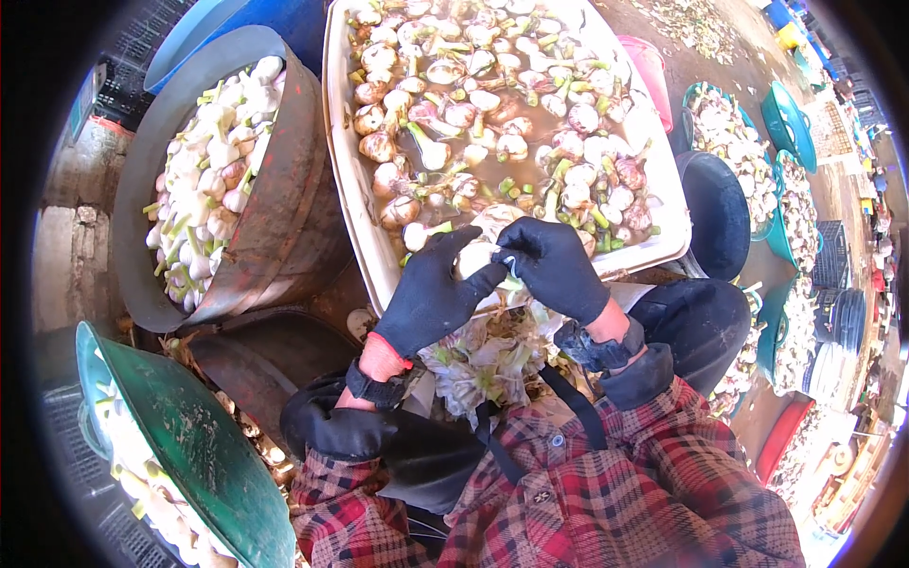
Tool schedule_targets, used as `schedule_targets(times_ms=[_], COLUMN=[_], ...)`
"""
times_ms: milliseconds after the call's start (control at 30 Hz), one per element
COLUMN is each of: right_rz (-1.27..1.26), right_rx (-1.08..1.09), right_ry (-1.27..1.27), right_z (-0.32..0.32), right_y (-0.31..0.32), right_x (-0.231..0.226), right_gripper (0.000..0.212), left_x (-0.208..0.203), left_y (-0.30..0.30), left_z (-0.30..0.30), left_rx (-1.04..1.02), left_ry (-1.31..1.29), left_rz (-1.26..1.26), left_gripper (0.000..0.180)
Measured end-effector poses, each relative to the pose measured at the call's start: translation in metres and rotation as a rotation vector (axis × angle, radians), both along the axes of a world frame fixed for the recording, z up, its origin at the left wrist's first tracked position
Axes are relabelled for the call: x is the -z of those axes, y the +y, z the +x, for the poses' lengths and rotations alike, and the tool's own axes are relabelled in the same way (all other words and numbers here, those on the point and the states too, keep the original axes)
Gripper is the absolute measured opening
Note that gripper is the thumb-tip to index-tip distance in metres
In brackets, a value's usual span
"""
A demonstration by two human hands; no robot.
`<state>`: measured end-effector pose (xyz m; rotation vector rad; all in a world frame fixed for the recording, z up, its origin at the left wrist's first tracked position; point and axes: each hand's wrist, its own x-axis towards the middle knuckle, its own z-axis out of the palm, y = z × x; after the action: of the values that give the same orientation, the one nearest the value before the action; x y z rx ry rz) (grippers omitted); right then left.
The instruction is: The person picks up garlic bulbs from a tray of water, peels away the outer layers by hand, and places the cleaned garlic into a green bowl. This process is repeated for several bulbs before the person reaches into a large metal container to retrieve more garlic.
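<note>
Both my hands wear black gloves and meet over the near edge of a white tub [343, 180]. My left hand [431, 289] is closed round a pale garlic bulb [476, 257], holding it from the left. On the bulb's right side my right hand [554, 265] pinches at it, fingers curled, with a thin whitish strip, seemingly skin, by the fingertips. In the tub, many garlic bulbs [461, 115] with cut stems lie in murky brown water. Below my hands, a heap of loose papery garlic skins [488, 364] rests in my lap.
Left of the tub stands a large round metal container [284, 180] full of peeled white garlic [213, 180]. A green basin [204, 464] with more garlic is at lower left. On the right are a dark bucket [715, 213], a pink bucket [649, 76] and several teal basins of garlic [734, 133].
</note>
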<state>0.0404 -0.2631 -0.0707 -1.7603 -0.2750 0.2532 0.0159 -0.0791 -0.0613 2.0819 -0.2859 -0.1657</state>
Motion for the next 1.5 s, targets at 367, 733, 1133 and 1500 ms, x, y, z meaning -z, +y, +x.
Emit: schedule_targets(times_ms=[367, 733, 1133, 1500], right_rz=[-0.199, -0.531, -0.627, -0.67], right_rx=[0.187, 0.318, -0.414, -0.206], right_ry=[0.004, -0.371, -0.357, -0.373], right_z=[0.008, 0.034, 0.081, 0.109], right_y=[0.003, -0.034, 0.087, 0.076], right_x=[0.019, 0.03, 0.005, 0.026], right_gripper=[0.012, 0.002, 0.032, 0.023], left_x=[-0.012, -0.031, -0.047, -0.017], left_y=[-0.008, 0.027, 0.109, 0.065], left_z=[-0.004, -0.007, 0.011, 0.024], left_rx=[-0.028, -0.077, -0.442, -0.909], left_ry=[-0.079, 0.122, 0.148, 0.622], left_rz=[-0.191, -0.763, -1.711, -1.251], left_gripper=[0.049, 0.045, 0.051, 0.031])
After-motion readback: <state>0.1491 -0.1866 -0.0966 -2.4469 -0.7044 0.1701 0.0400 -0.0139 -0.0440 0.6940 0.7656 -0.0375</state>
